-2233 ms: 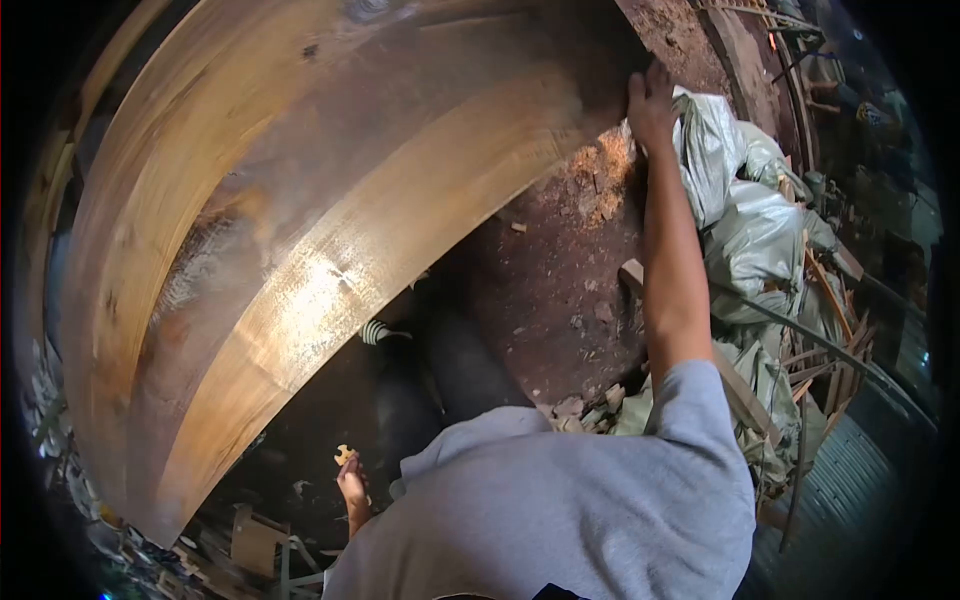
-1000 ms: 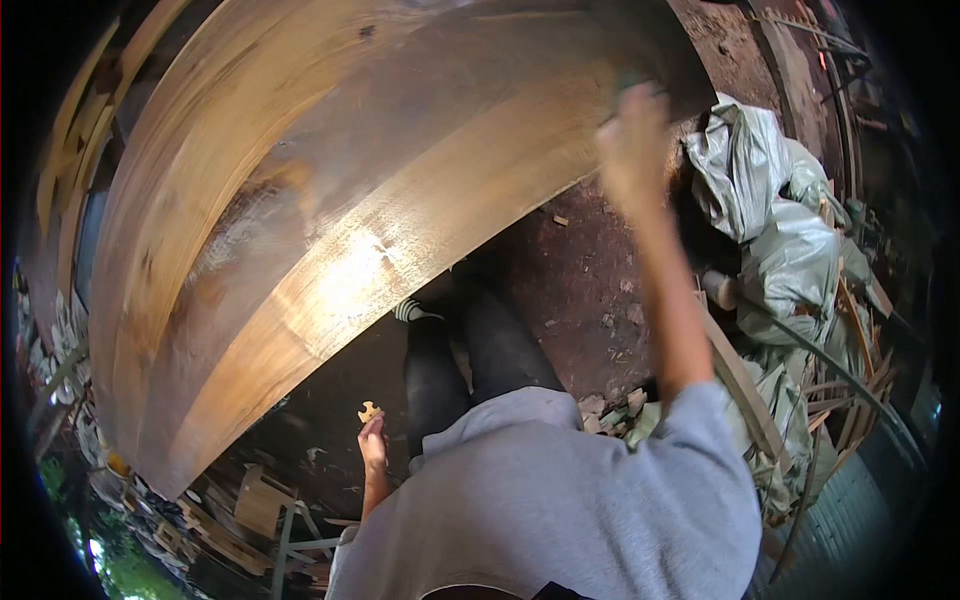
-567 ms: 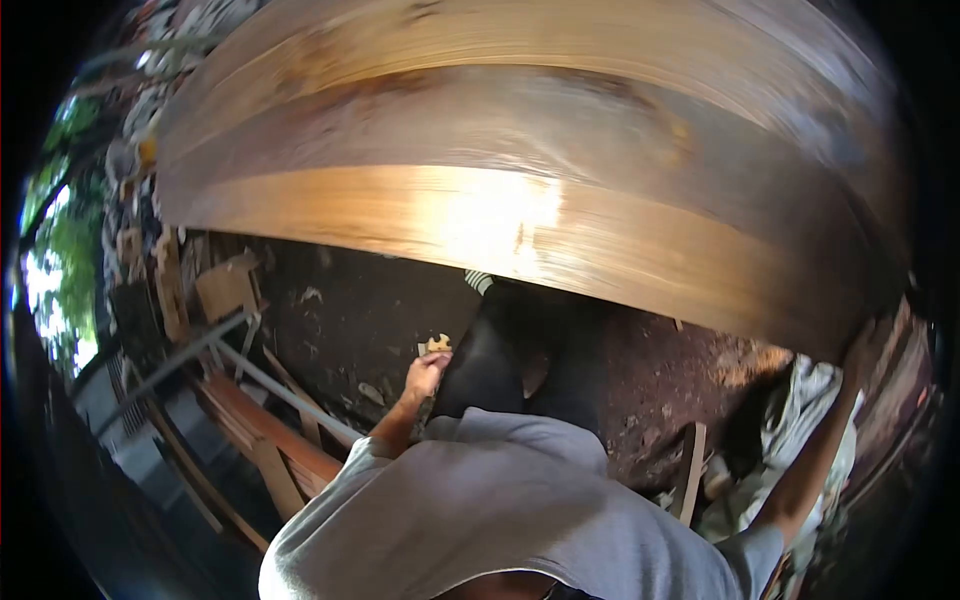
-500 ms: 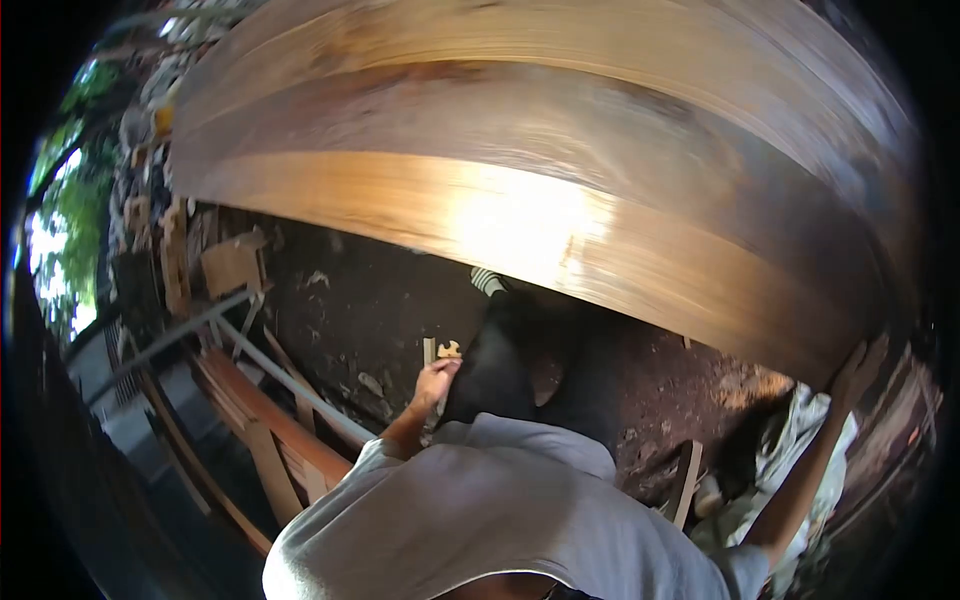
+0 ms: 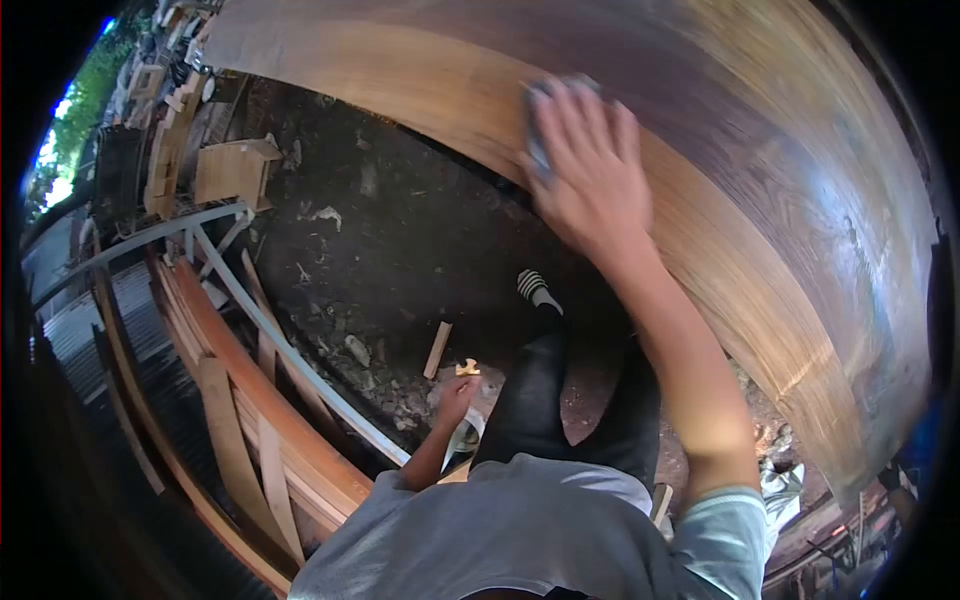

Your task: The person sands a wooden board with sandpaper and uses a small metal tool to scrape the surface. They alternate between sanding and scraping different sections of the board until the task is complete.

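Observation:
My right hand [image 5: 590, 190] presses down near the edge of a large, smooth wooden board [image 5: 440, 80], which has light and dark bands. Under its spread fingers is a thin grey pad [image 5: 537, 150], sandpaper or cloth, mostly covered by the hand. My left hand [image 5: 455, 402] is held low beside my left leg, away from the board. Its fingers are closed around a small yellowish wooden piece [image 5: 468, 369] with a notched outline; the lower part is hidden in the hand.
On the left, a pale metal frame [image 5: 290, 350] stands beside several long reddish planks [image 5: 265, 400]. A wooden box-like piece [image 5: 232, 172] sits beyond it. A short wood strip [image 5: 437, 350] is near my left hand. Dirt ground [image 5: 400, 240] with debris lies below the board.
My right hand has come from the board's far right end to its middle, now over the grey pad. My view has turned. My left hand still holds the wooden piece.

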`<state>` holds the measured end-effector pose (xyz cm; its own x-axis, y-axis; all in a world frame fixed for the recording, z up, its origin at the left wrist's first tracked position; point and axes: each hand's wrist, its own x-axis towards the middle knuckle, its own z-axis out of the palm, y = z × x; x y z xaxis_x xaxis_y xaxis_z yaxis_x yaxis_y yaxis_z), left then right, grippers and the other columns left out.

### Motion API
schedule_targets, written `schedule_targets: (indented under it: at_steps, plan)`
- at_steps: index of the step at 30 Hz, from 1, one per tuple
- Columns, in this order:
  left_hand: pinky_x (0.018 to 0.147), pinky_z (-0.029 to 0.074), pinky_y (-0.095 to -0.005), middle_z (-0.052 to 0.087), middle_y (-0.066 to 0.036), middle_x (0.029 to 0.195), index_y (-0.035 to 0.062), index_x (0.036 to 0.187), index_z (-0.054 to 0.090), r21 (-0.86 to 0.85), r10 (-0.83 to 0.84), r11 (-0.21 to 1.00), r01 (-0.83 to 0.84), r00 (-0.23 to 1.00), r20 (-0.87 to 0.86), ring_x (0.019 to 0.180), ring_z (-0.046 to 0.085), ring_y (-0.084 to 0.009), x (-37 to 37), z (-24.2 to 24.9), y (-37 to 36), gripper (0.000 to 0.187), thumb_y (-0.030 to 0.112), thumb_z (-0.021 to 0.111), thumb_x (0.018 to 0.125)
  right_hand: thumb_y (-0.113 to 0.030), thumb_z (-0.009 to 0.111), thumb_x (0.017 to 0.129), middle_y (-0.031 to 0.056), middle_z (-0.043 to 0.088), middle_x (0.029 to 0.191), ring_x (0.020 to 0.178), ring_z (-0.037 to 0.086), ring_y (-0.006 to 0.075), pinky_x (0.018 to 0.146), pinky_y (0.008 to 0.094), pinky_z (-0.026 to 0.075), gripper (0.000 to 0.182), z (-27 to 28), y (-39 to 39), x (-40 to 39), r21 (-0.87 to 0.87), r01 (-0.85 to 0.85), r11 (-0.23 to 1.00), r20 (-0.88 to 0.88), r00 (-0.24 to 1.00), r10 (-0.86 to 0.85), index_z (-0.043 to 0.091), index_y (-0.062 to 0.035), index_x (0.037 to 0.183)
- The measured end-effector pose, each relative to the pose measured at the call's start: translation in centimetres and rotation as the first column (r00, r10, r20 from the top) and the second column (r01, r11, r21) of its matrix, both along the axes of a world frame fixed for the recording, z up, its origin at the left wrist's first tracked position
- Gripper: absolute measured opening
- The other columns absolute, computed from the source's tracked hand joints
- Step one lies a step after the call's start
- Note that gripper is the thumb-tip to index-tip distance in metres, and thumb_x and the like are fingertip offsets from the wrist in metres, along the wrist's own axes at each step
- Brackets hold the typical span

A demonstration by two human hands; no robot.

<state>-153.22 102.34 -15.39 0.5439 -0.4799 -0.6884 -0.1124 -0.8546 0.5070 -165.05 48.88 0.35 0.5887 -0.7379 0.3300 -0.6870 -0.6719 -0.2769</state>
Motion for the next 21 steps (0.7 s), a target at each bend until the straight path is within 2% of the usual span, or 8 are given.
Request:
schedule_targets:
  at_steps: [3, 5, 7, 9, 12, 14, 16, 21]
  plan:
    - [0.092, 0.052, -0.0321, 0.079, -0.008, 0.102, 0.0050, 0.115, 0.079, 0.136, 0.222, 0.967, -0.214, 0.974, -0.043, 0.101, 0.071, -0.0159, 5.9, -1.3, 3.3, 0.035, 0.034, 0.073, 0.097, -0.047, 0.050, 0.104, 0.0119, 0.045, 0.161, 0.151, 0.038, 0.0305, 0.123, 0.0570, 0.024, 0.063, -1.6, -4.4, 16.1, -0.119, -0.037, 0.992, -0.036, 0.999, 0.033, 0.049, -0.0077, 0.152]
    - [0.087, 0.054, -0.0316, 0.078, -0.006, 0.098, 0.0046, 0.114, 0.079, -0.032, 0.172, 0.985, -0.172, 0.985, -0.019, 0.095, 0.069, -0.0154, 10.8, -1.4, 4.2, 0.033, 0.033, 0.073, 0.098, -0.047, 0.050, 0.104, 0.0122, 0.046, 0.161, 0.150, 0.038, 0.0314, 0.123, 0.0577, 0.024, 0.062, -2.9, -5.9, 18.4, -0.139, -0.028, 0.990, -0.030, 0.999, 0.024, 0.049, -0.0092, 0.153]
    - [0.082, 0.053, -0.0305, 0.076, -0.004, 0.097, 0.0021, 0.111, 0.080, 0.122, 0.386, 0.919, -0.376, 0.920, -0.072, 0.090, 0.067, -0.0148, 14.0, 2.6, 2.2, 0.032, 0.031, 0.073, 0.098, -0.048, 0.051, 0.103, 0.0129, 0.047, 0.160, 0.150, 0.039, 0.0331, 0.123, 0.0592, 0.023, 0.062, -3.4, -6.2, 18.7, -0.135, -0.016, 0.991, 0.050, 0.998, 0.023, 0.049, -0.0122, 0.154]
    - [0.078, 0.052, -0.0292, 0.073, -0.004, 0.097, -0.0002, 0.112, 0.078, -0.003, 0.513, 0.853, -0.522, 0.839, -0.183, 0.086, 0.065, -0.0139, 17.5, 0.3, 7.5, 0.034, 0.030, 0.070, 0.099, -0.044, 0.051, 0.104, 0.0152, 0.043, 0.162, 0.152, 0.037, 0.0360, 0.124, 0.0561, 0.025, 0.059, 0.3, -2.3, 9.1, 0.034, 0.201, 0.979, -0.114, 0.974, -0.196, 0.045, -0.0180, 0.157]
    - [0.076, 0.050, -0.0302, 0.069, -0.005, 0.095, -0.0010, 0.121, 0.073, 0.224, 0.576, 0.810, -0.542, 0.806, -0.133, 0.082, 0.063, -0.0146, 18.7, 3.5, 10.2, 0.039, 0.030, 0.066, 0.099, -0.045, 0.040, 0.108, 0.0208, 0.045, 0.160, 0.149, 0.040, 0.0378, 0.125, 0.0504, 0.027, 0.063, -0.6, 2.8, -14.3, -0.043, 0.557, 0.829, -0.245, 0.799, -0.549, 0.039, -0.0111, 0.161]
    - [0.074, 0.050, -0.0313, 0.068, -0.005, 0.094, 0.0004, 0.123, 0.071, 0.204, 0.631, 0.774, -0.599, 0.757, -0.169, 0.080, 0.062, -0.0149, 18.6, 5.3, 12.2, 0.040, 0.031, 0.065, 0.098, -0.052, 0.035, 0.109, 0.0218, 0.033, 0.166, 0.153, 0.033, 0.0361, 0.127, 0.0482, 0.022, 0.070, -1.6, 7.0, -29.1, -0.008, 0.880, 0.475, -0.285, 0.453, -0.845, 0.032, -0.0080, 0.163]
    - [0.067, 0.048, -0.0336, 0.066, -0.006, 0.090, 0.0040, 0.119, 0.071, 0.529, 0.550, 0.705, -0.473, 0.835, 0.012, 0.075, 0.059, -0.0163, 17.6, 4.5, 14.9, 0.040, 0.035, 0.066, 0.095, -0.054, 0.031, 0.109, 0.0216, 0.033, 0.166, 0.154, 0.031, 0.0354, 0.128, 0.0469, 0.023, 0.072, -1.1, 7.5, -30.3, -0.050, 0.934, 0.353, -0.337, 0.317, -0.887, 0.029, -0.0068, 0.164]
    - [0.059, 0.045, -0.0343, 0.064, -0.008, 0.087, 0.0046, 0.105, 0.074, 0.422, 0.659, 0.698, -0.579, 0.750, -0.061, 0.066, 0.056, -0.0179, 15.8, 5.0, 14.1, 0.040, 0.043, 0.068, 0.094, -0.046, 0.040, 0.108, 0.0210, 0.028, 0.169, 0.158, 0.023, 0.0397, 0.130, 0.0513, 0.011, 0.071, -2.7, 2.8, -2.2, -0.119, 0.476, 0.871, -0.331, 0.808, -0.487, 0.030, -0.0037, 0.163]
